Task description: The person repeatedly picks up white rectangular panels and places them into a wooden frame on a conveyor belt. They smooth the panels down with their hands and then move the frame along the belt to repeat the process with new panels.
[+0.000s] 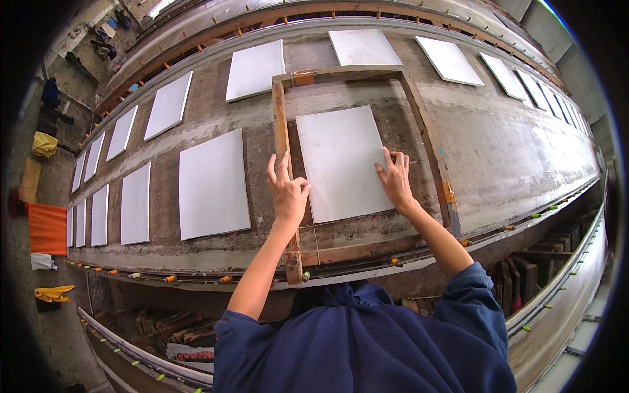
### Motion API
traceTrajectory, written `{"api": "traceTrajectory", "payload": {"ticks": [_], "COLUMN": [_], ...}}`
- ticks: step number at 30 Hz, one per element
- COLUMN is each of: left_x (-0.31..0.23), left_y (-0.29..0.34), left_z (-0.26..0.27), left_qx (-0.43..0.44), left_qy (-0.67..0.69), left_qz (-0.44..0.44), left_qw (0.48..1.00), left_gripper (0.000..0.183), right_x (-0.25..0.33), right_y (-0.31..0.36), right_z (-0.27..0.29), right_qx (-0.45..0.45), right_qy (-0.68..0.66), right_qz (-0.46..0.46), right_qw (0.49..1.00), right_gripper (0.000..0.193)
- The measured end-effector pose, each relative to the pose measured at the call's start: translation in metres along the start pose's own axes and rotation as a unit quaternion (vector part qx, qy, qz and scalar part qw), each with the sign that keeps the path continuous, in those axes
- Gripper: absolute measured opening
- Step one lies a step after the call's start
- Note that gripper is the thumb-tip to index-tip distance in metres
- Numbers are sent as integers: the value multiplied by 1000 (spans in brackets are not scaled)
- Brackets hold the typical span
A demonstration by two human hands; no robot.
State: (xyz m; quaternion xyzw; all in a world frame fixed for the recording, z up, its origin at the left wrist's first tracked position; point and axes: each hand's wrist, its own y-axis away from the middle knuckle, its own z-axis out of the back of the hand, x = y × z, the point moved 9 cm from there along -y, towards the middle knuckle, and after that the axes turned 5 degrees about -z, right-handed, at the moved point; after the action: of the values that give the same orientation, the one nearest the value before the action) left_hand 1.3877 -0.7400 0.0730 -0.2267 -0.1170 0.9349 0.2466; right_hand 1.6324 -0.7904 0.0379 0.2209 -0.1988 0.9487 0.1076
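Observation:
A white rectangular sheet (344,170) lies flat on the long table, inside a worn wooden frame (280,121). My left hand (288,195) is at the sheet's left edge, near the frame's left bar. Its thumb and index finger are pinched together at that edge while other fingers stretch upward. At the right edge of the sheet, my right hand (396,180) touches it with thumb and index finger apart and the other fingers slightly bent. A thin thread-like line (316,242) runs from near the sheet's lower left corner toward the frame's bottom bar.
More white sheets (213,187) lie in two rows along the stained table (511,154). Small orange and green pegs (225,279) line its near edge. Wooden pieces (517,281) are stacked beneath. Orange cloth (47,229) hangs at left; another long table (557,321) stands at lower right.

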Motion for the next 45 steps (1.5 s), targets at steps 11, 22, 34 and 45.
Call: {"api": "traceTrajectory", "payload": {"ticks": [11,22,34,45], "left_x": [-46,-14,-18,-39], "left_y": [29,-73,-160,-34], "left_z": [-51,-84,-128,-92], "left_qx": [165,94,40,61], "left_qy": [-187,-83,-88,-59], "left_qz": [-49,-20,-57,-91], "left_qw": [967,992,994,992], "left_gripper": [75,87,72,82], "right_x": [31,34,27,37], "right_y": [-2,-20,-116,-17], "right_z": [-18,-31,-75,-32], "right_qx": [29,142,99,83], "right_qy": [139,86,80,112], "right_qz": [84,102,126,121], "right_qw": [986,981,984,983], "right_gripper": [54,59,56,61]}}
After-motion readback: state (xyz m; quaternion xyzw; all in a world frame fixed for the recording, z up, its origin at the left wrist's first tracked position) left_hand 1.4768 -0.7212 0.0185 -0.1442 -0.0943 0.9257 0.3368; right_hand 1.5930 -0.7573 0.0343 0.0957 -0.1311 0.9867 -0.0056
